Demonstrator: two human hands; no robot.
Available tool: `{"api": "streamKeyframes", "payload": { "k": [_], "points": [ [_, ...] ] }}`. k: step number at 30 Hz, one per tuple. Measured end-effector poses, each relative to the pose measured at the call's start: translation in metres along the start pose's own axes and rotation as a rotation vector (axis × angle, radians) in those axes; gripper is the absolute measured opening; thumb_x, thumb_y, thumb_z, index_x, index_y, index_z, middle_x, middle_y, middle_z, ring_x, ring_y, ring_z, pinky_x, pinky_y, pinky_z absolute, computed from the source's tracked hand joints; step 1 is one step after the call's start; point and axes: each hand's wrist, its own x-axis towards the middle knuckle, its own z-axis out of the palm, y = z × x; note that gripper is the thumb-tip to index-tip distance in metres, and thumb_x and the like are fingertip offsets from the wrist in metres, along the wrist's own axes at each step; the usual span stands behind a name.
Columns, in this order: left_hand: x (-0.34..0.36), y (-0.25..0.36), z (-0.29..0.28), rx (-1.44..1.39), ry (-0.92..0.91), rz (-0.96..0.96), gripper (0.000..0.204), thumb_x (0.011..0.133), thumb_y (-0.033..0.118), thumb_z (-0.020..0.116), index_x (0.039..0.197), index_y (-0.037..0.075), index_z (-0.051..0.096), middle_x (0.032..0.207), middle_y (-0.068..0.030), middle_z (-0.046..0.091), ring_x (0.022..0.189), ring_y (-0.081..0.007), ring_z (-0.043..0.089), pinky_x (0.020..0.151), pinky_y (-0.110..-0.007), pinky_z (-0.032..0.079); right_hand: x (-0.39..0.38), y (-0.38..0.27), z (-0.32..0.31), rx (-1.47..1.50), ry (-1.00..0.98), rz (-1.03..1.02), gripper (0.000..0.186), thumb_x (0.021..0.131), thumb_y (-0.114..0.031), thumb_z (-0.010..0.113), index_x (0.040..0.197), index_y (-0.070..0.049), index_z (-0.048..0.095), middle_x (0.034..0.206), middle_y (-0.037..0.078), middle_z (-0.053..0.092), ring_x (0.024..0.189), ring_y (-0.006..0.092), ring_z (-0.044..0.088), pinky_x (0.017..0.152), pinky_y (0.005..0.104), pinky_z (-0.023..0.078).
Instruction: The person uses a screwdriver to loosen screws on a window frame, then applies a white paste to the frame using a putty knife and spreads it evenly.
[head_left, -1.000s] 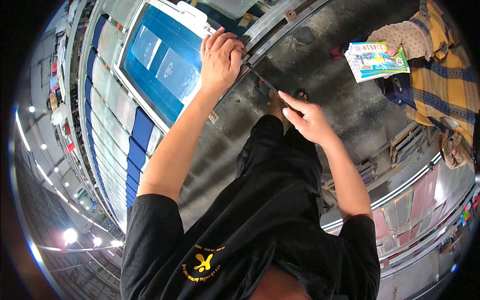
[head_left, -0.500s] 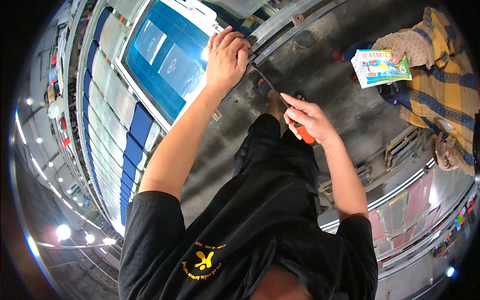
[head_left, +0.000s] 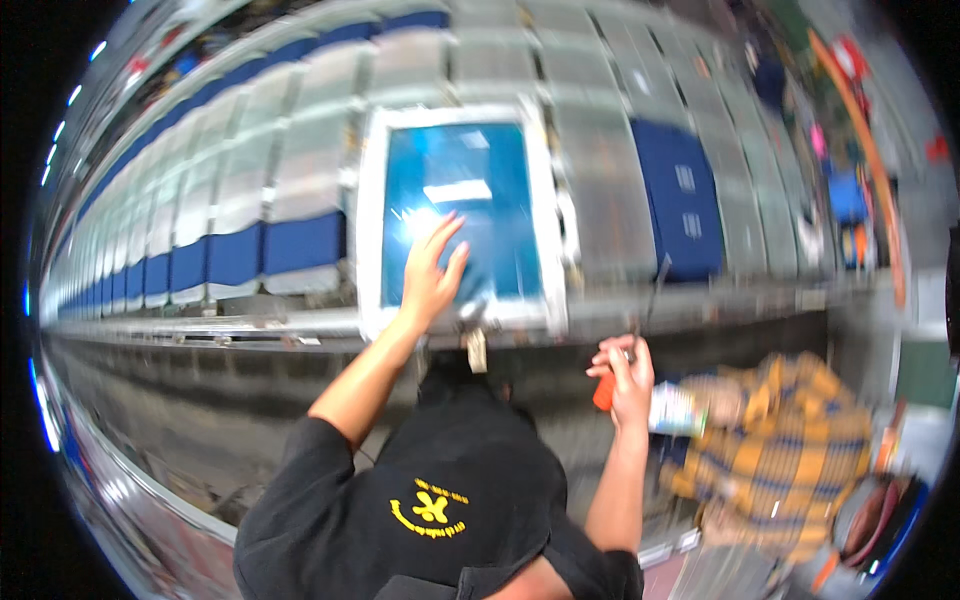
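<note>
My left hand (head_left: 430, 285) is over the lower part of a printing screen, its fingers stretched out and somewhat blurred. Whether they touch the mesh I cannot tell. The screen has a white frame (head_left: 371, 220) around a glossy blue mesh (head_left: 460, 155) and lies on the long table. Off to the right, near the table's front edge, my right hand (head_left: 628, 382) is closed around a screwdriver with an orange handle (head_left: 603, 392). Its dark, thin shaft points up and away, toward a blue fabric panel (head_left: 682, 200) on the table.
Pale panels with blue pieces run along the table to both sides. A metal rail (head_left: 240, 332) follows its front edge. At the right, close to my right hand, a person in a yellow-and-blue checked garment (head_left: 790, 415) holds a colourful packet (head_left: 678, 410).
My view has swung round to face the table. My left hand has gone from the rail beside the frame to over the mesh. The screwdriver, still in my right hand, is away from the rail fitting.
</note>
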Motion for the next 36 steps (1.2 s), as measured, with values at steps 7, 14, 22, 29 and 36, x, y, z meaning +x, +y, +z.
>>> {"api": "streamKeyframes", "payload": {
  "k": [7,14,22,29,36],
  "points": [
    [-0.030,-0.128,-0.117,0.007,0.221,-0.879,0.037,0.092,0.033,0.069,0.111,0.002,0.066,0.102,-0.0192,0.072,0.099,-0.0346,0.069,0.088,-0.046,0.053,0.201,-0.003,0.072,-0.201,-0.036,0.095,0.028,0.099,-0.020,0.061,0.123,-0.008,0.055,0.118,0.009,0.059,0.112,0.0220,0.061,0.092,0.0407,0.054],
    [-0.060,-0.115,-0.083,0.042,0.267,-0.924,0.052,0.087,0.047,0.073,0.115,0.003,0.070,0.105,-0.0201,0.074,0.100,-0.0334,0.072,0.089,-0.043,0.055,0.257,0.021,0.100,-0.146,-0.118,0.260,0.029,0.099,-0.019,0.054,0.124,-0.004,0.055,0.091,0.007,0.063,0.062,0.0145,0.061,0.049,0.0268,0.049],
    [-0.028,-0.069,-0.083,0.033,0.364,-0.843,0.050,0.086,0.045,0.074,0.105,0.000,0.069,0.105,-0.0195,0.072,0.100,-0.0307,0.069,0.089,-0.040,0.053,0.262,-0.005,0.124,-0.196,-0.056,-0.156,0.037,0.098,-0.015,0.064,0.132,-0.001,0.060,0.116,0.007,0.069,0.081,0.0086,0.063,0.066,0.0237,0.051],
    [-0.019,-0.061,-0.041,-0.459,0.337,-1.012,0.029,0.090,0.030,0.079,0.093,0.005,0.064,0.071,0.0073,0.055,0.060,-0.0046,0.048,0.053,-0.024,0.037,0.304,-0.033,0.119,-0.327,-0.046,-0.229,0.033,0.092,-0.015,0.068,0.119,0.003,0.067,0.079,0.001,0.063,0.061,0.0067,0.057,0.055,0.0245,0.046],
    [-0.037,-0.113,0.019,-0.054,0.159,-0.823,0.035,0.088,0.026,0.081,0.108,0.000,0.072,0.090,-0.0023,0.064,0.080,-0.0105,0.057,0.076,-0.027,0.048,0.316,0.031,0.084,-0.267,0.200,-0.150,0.027,0.091,-0.006,0.067,0.115,0.006,0.066,0.075,0.003,0.062,0.055,0.0084,0.058,0.048,0.0246,0.047]
  ]
}}
